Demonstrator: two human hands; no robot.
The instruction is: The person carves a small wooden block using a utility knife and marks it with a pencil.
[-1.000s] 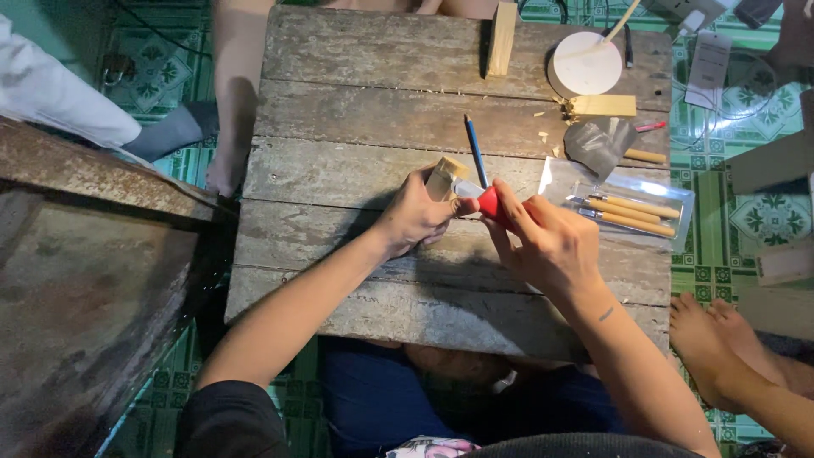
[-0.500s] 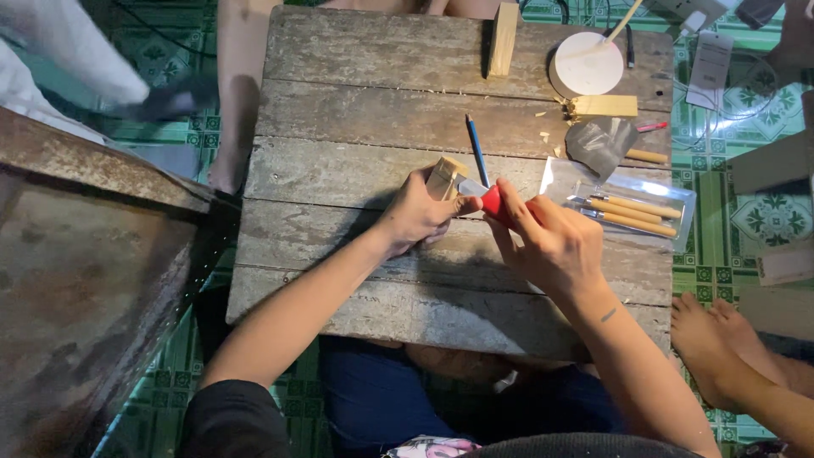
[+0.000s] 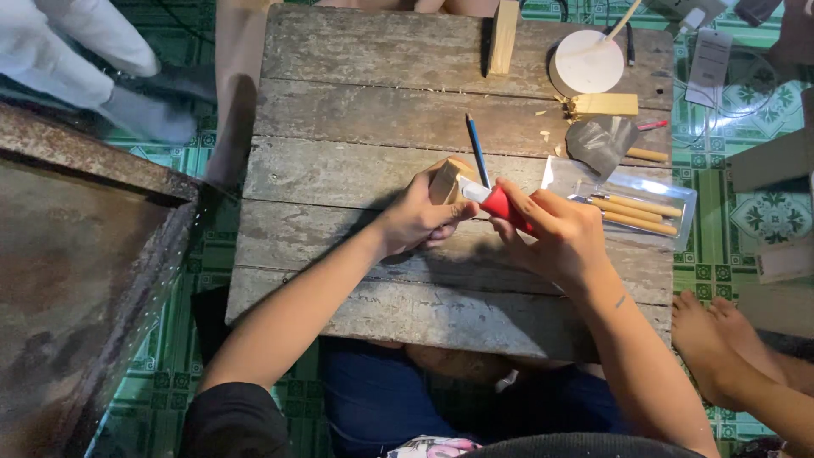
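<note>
**Carving a wood block at a plank table**

Weathered grey plank table (image 3: 356, 110) fills the middle; rusty metal surface (image 3: 76, 254) at left. Left hand (image 3: 420, 216) has fingers wrapped tight around a small pale wooden block (image 3: 444, 180), held just above the table centre. Right hand (image 3: 564, 237) is closed on a red-handled carving knife (image 3: 502, 203), blade touching the block. Clear plastic pouch of wooden-handled tools (image 3: 636, 208) lies right, round white disc (image 3: 587, 61) far right, blue pencil (image 3: 476, 148) just beyond the block.
</note>
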